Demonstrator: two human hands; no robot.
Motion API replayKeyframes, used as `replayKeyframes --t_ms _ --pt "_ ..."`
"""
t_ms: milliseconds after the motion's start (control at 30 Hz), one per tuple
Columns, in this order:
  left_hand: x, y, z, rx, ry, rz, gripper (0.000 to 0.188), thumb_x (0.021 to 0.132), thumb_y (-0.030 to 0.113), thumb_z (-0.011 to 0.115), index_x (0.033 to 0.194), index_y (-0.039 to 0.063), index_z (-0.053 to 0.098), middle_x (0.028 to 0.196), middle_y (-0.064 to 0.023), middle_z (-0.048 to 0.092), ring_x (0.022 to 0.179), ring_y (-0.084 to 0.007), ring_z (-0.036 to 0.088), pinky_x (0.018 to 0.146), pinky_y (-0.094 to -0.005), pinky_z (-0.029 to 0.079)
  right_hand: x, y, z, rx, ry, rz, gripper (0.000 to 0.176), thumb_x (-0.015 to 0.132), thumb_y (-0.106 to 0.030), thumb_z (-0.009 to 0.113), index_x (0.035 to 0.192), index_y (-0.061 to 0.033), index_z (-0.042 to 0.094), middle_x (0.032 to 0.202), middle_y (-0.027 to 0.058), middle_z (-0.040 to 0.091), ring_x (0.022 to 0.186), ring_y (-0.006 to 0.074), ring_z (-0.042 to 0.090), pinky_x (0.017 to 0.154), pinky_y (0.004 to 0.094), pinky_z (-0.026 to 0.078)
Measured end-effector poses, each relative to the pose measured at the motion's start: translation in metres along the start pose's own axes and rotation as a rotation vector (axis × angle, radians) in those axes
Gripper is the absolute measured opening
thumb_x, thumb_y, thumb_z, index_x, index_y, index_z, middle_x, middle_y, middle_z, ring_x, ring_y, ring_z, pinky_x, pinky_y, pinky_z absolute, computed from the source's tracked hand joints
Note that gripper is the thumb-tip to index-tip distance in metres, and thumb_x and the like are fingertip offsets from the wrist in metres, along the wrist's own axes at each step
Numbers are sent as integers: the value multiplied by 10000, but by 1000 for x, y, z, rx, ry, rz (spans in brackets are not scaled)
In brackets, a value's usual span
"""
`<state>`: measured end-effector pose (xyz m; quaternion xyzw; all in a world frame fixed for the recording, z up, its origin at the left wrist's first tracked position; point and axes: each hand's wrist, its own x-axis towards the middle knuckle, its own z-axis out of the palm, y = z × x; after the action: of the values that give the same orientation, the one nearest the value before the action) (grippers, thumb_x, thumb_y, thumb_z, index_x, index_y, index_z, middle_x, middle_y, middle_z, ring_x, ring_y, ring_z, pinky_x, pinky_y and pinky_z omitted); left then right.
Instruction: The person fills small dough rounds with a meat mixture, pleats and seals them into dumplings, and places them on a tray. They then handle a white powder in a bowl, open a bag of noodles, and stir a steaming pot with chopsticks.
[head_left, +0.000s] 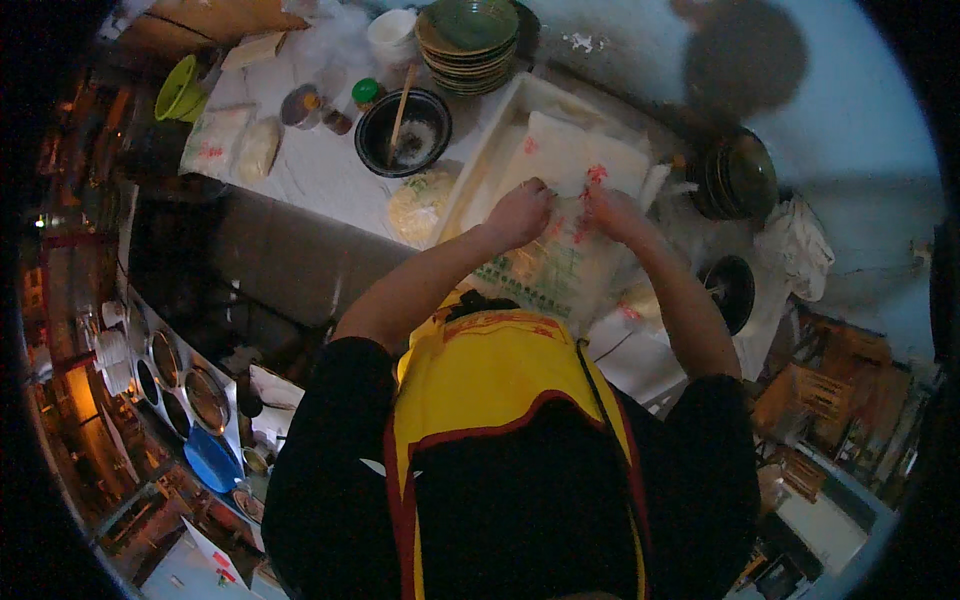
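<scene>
Both my hands are over a white plastic tray (480, 161) that holds clear plastic bags with red and green print. My left hand (523, 215) pinches the upper edge of the nearer bag (547, 274), its fingers curled. A short way to the right, my right hand (611, 214) grips the same bag near a patch of red print. Pale contents show faintly through the plastic, too blurred to name. Beyond my hands in the tray lies another flat whitish bag (570, 142) with red marks. My fingertips are partly hidden by my own hands.
Left of the tray are a bag of yellowish noodles (420, 206) and a black bowl (427, 142) with a wooden stick. Stacked green dishes (469, 45) stand behind, near white bowls (392, 37). More dishes (739, 176) and a black round pan (729, 294) are at right.
</scene>
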<state>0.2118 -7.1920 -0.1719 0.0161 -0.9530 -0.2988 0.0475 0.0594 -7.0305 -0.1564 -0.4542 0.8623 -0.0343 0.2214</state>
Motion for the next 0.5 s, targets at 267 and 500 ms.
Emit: replayKeyframes --t_ms 267,500 --pt "-18 -8 0 -46 -4 -60 289 822 140 586 1087 26 577 1143 -180 527 1070 -344 533 921 -403 458 29 9 5 50 -102 -163 202 815 -187 565 920 -23 623 909 165 652 851 330 631 746 430 488" --pt "0 8 -10 -112 47 4 414 848 161 600 1241 72 507 1188 -167 493 1068 -343 526 890 -431 475 26 11 -39 562 -334 -247 216 836 -152 588 936 35 627 729 54 580 678 174 554 642 344 460"
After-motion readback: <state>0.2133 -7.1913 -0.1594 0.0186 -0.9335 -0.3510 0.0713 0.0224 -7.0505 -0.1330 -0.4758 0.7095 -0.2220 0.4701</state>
